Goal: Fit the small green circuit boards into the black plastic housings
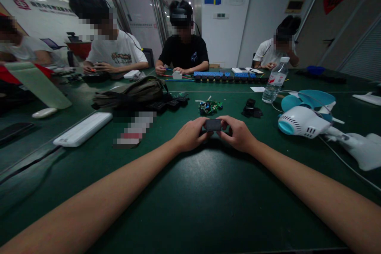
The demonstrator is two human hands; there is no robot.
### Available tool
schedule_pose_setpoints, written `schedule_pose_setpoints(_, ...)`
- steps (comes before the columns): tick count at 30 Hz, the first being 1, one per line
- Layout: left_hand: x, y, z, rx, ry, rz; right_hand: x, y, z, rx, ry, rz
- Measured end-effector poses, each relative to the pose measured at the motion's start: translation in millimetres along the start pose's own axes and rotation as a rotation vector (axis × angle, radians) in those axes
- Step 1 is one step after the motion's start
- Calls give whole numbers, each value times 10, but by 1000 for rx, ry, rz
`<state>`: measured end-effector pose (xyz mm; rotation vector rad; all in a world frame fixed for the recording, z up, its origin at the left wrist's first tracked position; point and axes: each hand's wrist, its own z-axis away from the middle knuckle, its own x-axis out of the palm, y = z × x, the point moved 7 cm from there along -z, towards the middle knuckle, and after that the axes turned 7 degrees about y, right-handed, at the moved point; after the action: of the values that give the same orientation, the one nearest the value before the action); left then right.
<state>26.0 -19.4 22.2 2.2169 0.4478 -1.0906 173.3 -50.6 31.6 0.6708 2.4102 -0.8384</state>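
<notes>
Between my two hands is a small black rectangular plastic case [213, 125], held by its short ends just above the green table [208, 198]. My left hand [192, 133] pinches its left end, fingers curled behind. At the right end, the thumb and fingers of my right hand [236, 133] close on it. Beyond the case lies a small heap of green circuit boards [210, 106] with loose wires. Several black plastic pieces [251, 108] sit to the right of that heap. The case's underside is hidden from me.
A white and teal fan [306, 121] lies at right, beside a water bottle [276, 81]. To the left are a white power bank [85, 129] with a cable and a dark bag [133, 93]. Across the table, people work near a row of blue and black blocks [224, 76].
</notes>
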Motion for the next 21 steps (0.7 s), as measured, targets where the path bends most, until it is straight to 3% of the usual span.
schedule_pose_setpoints(21,1,-2,-6,9,-2,-32,7,27,15,39,-11,-8)
